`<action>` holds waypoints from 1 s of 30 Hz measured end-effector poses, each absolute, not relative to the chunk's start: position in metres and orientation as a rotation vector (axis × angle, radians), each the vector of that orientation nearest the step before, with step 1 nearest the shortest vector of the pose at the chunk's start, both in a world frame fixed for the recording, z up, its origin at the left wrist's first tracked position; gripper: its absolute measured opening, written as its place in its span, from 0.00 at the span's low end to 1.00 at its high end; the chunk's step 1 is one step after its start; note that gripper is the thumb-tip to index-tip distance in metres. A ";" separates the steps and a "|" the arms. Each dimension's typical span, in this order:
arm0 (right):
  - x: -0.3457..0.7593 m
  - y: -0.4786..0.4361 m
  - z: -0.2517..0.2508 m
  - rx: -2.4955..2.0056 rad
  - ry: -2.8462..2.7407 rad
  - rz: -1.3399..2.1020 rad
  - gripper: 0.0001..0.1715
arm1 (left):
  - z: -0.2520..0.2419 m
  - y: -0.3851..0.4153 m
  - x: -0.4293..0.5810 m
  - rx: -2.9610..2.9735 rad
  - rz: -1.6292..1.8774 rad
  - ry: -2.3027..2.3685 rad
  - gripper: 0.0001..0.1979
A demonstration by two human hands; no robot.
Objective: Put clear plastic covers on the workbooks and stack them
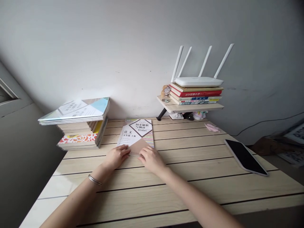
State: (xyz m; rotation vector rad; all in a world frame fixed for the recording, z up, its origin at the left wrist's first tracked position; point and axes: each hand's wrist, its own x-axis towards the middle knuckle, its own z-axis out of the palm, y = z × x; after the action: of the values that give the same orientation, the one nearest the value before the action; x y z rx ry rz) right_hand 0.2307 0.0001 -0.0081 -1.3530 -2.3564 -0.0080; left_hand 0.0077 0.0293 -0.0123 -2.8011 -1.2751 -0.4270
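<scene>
A workbook (140, 137) with a white cover, a brown diamond frame and Chinese print lies on the desk in front of me. A greenish edge peeks out at its far left corner; I cannot tell whether that belongs to another book under it. My left hand (117, 155) is closed on the near left corner, with a silver bangle on its wrist. At the near right corner, my right hand (151, 159) has its bent fingers on the cover and its thumb at the near edge. Both thumbs are partly hidden.
Left stands a stack of books (78, 136), topped by wider, overhanging workbooks (78, 109). At the back right, a small raised shelf (190, 108) carries several books (197, 93), a white router (199, 81) and a figurine (165, 91). A phone (245, 156) and pink item (212, 127) lie right.
</scene>
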 end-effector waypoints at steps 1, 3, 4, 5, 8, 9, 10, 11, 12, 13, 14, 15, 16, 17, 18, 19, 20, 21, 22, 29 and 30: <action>0.216 0.003 -0.009 -1.356 -2.347 0.003 0.07 | -0.011 0.030 0.008 -2.785 -0.435 -1.257 0.13; 0.193 0.010 -0.012 -1.360 -2.330 -0.012 0.07 | -0.009 0.031 0.010 -2.771 -0.430 -1.221 0.12; 0.187 0.013 -0.013 -1.355 -2.329 -0.023 0.07 | -0.008 0.032 0.009 -2.770 -0.433 -1.208 0.12; 0.186 0.016 -0.015 -1.341 -2.330 -0.028 0.07 | -0.008 0.032 0.007 -2.769 -0.445 -1.202 0.12; 0.207 0.016 -0.020 -1.259 -2.312 0.004 0.05 | -0.010 0.035 -0.006 -2.774 -0.512 -1.213 0.13; 0.219 0.014 -0.023 -1.234 -2.286 0.018 0.04 | -0.012 0.036 -0.012 -2.781 -0.531 -1.223 0.14; 0.234 0.011 -0.025 -1.213 -2.252 0.031 0.03 | -0.014 0.037 -0.017 -2.790 -0.549 -1.235 0.14; 0.248 0.008 -0.027 -1.196 -2.213 0.039 0.04 | -0.016 0.037 -0.022 -2.798 -0.569 -1.248 0.15; 0.261 0.005 -0.030 -1.182 -2.178 0.049 0.04 | -0.017 0.038 -0.027 -2.802 -0.595 -1.261 0.15; 0.273 0.002 -0.033 -1.170 -2.146 0.060 0.05 | -0.019 0.038 -0.030 -2.801 -0.621 -1.274 0.15; 0.283 0.000 -0.036 -1.161 -2.119 0.071 0.06 | -0.019 0.038 -0.032 -2.799 -0.640 -1.286 0.16; 0.291 -0.001 -0.039 -1.149 -2.098 0.085 0.06 | -0.019 0.037 -0.033 -2.798 -0.652 -1.298 0.16; 0.296 -0.001 -0.043 -1.134 -2.082 0.097 0.07 | -0.018 0.036 -0.033 -2.798 -0.653 -1.306 0.16; 0.299 -0.002 -0.046 -1.117 -2.072 0.111 0.08 | -0.016 0.034 -0.031 -2.802 -0.639 -1.313 0.15; 0.301 -0.002 -0.049 -1.101 -2.065 0.126 0.08 | -0.013 0.032 -0.027 -2.803 -0.611 -1.324 0.15; 0.301 -0.002 -0.051 -1.087 -2.059 0.138 0.09 | -0.009 0.029 -0.021 -2.795 -0.563 -1.357 0.14; 0.300 -0.003 -0.052 -1.079 -2.054 0.147 0.09 | -0.004 0.025 -0.013 -2.769 -0.494 -1.417 0.13; 0.299 -0.005 -0.052 -1.076 -2.052 0.153 0.10 | 0.000 0.021 -0.002 -2.734 -0.408 -1.485 0.13; 0.299 -0.007 -0.050 -1.081 -2.052 0.156 0.11 | 0.005 0.017 0.011 -2.661 -0.303 -1.599 0.14; 0.299 0.032 -0.014 -1.220 -2.184 0.273 0.19 | 0.012 -0.005 0.113 -2.779 -0.231 -1.422 0.13; 0.299 0.050 -0.008 -1.289 -2.179 0.291 0.19 | 0.011 -0.006 0.125 -2.784 -0.207 -1.452 0.14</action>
State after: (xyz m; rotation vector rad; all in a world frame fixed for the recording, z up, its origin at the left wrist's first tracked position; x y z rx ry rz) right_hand 0.2986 0.0502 -0.0084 -1.2892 -2.1786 0.2909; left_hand 0.1245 -0.0061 0.0107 -2.7837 -1.4518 -0.2074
